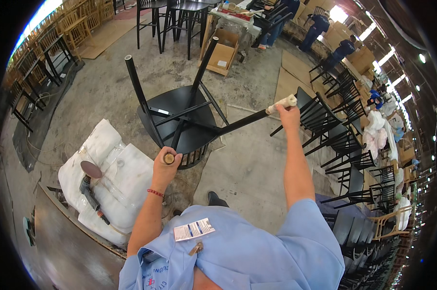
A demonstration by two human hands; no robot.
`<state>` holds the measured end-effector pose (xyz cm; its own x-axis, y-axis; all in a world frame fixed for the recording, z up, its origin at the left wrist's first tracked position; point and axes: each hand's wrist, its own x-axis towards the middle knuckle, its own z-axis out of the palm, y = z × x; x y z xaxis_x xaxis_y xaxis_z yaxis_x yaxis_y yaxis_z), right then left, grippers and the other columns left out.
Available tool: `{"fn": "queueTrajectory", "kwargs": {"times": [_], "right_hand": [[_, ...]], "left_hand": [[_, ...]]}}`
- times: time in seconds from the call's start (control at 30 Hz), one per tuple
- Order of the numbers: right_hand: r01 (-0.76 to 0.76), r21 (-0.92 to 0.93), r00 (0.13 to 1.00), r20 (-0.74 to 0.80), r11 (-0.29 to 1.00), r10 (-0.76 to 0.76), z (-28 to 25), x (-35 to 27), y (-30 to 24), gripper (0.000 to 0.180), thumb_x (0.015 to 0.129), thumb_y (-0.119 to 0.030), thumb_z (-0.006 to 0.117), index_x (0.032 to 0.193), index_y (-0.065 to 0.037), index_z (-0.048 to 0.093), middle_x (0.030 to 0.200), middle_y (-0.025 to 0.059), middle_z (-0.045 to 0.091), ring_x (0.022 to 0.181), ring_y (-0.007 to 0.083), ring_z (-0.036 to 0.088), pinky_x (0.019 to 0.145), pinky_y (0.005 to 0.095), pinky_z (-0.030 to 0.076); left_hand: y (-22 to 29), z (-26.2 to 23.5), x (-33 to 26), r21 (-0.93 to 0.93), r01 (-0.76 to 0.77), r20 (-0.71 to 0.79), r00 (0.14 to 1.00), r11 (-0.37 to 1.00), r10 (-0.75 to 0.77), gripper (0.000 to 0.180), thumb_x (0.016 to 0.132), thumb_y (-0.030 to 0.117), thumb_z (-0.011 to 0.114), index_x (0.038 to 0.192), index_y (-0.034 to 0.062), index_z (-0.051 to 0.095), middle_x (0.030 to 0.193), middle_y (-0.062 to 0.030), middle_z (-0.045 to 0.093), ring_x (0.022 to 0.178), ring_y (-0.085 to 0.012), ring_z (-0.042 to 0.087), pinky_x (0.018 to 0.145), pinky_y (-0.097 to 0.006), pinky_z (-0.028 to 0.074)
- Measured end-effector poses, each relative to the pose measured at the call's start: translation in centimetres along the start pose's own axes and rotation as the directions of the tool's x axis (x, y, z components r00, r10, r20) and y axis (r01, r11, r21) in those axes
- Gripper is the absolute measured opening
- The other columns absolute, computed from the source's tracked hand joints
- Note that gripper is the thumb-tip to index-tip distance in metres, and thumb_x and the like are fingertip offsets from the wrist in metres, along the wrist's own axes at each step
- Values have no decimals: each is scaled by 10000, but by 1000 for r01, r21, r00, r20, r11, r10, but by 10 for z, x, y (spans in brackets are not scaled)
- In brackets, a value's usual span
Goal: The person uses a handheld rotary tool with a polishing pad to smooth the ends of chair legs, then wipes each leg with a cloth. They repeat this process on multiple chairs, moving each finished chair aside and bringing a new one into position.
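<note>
A black wooden chair (180, 116) is upturned in front of me, its legs pointing up and outward and its spindle back low down. My left hand (164, 170) is wrapped around the near leg, just below its bare, wood-coloured end. My right hand (289, 116) is closed at the tip of the right leg, with fingers on a cream-coloured cylinder (282, 103) that lies in line with the leg. Whether the cylinder is slipped over the leg or pressed against its end I cannot tell. The two far legs stand free of my hands, with pale tips.
At the left, a disc sander (90, 180) lies on a white padded bundle (117, 193) beside a dark tabletop (69, 241). Black chairs (324, 121) line the right side. A cardboard box (224, 50) stands under a cluttered workbench (233, 17). Several people work farther back.
</note>
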<state>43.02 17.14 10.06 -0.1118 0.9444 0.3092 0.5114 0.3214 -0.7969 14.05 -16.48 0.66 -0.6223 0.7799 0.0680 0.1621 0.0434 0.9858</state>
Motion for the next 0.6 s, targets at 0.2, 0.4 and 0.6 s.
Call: {"fn": "queueTrajectory", "kwargs": {"times": [0.2, 0.4, 0.6], "right_hand": [[117, 29, 981, -161, 993, -111, 10, 23, 19, 314, 807, -228, 768, 978, 19, 677, 880, 60, 698, 778, 141, 639, 725, 308, 500], [214, 175, 977, -54, 961, -207, 83, 116, -26, 332, 795, -248, 761, 998, 2, 679, 903, 96, 712, 811, 194, 666, 749, 347, 510], [252, 207, 961, 65, 945, -270, 195, 228, -108, 421, 777, -323, 772, 1000, 23, 681, 906, 103, 709, 822, 210, 668, 761, 354, 505]], "left_hand": [[1, 2, 3, 39, -14, -1, 1000, 999, 14, 179, 844, 81, 733, 876, 46, 560, 764, -34, 566, 717, -140, 523, 675, -288, 460], [9, -7, 2, 98, -21, 37, 999, 995, 17, 190, 816, 50, 748, 874, 48, 567, 849, -64, 613, 783, -173, 570, 724, -307, 482], [11, -9, -3, 128, 0, 13, 1000, 992, -2, 207, 790, 15, 758, 873, 48, 572, 902, -74, 631, 926, -220, 622, 842, -338, 496]]}}
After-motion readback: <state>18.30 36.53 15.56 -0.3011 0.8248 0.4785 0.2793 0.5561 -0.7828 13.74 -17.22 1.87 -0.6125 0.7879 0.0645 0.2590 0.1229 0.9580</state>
